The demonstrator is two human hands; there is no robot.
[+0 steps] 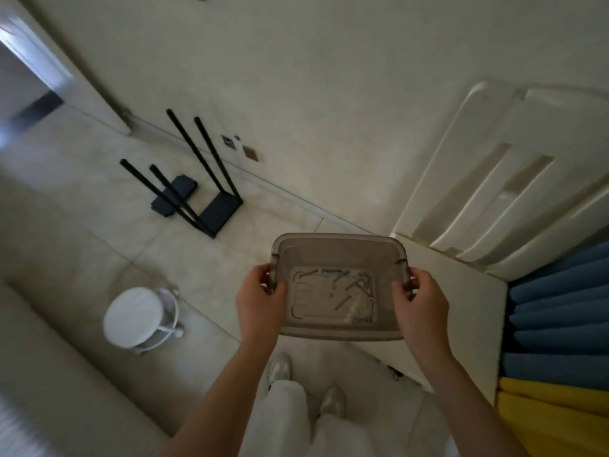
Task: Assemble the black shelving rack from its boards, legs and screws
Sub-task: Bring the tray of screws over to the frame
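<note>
I hold a clear grey plastic bin [339,252] in front of me above the floor. My left hand [260,301] grips its left rim and my right hand [420,301] grips its right rim. Several screws [349,288] and small metal parts lie loose on the bin's bottom. Further off on the tiled floor by the wall stands the partly built black rack [217,209], upside down, with its black legs [204,153] pointing up. A second black board [171,199] lies flat next to it.
A white round stool [136,316] stands on the floor to my left. A white table edge [461,291] and a white folded frame [494,192] are on the right, with stacked blue and yellow cloths [560,341]. A doorway [29,84] opens at far left.
</note>
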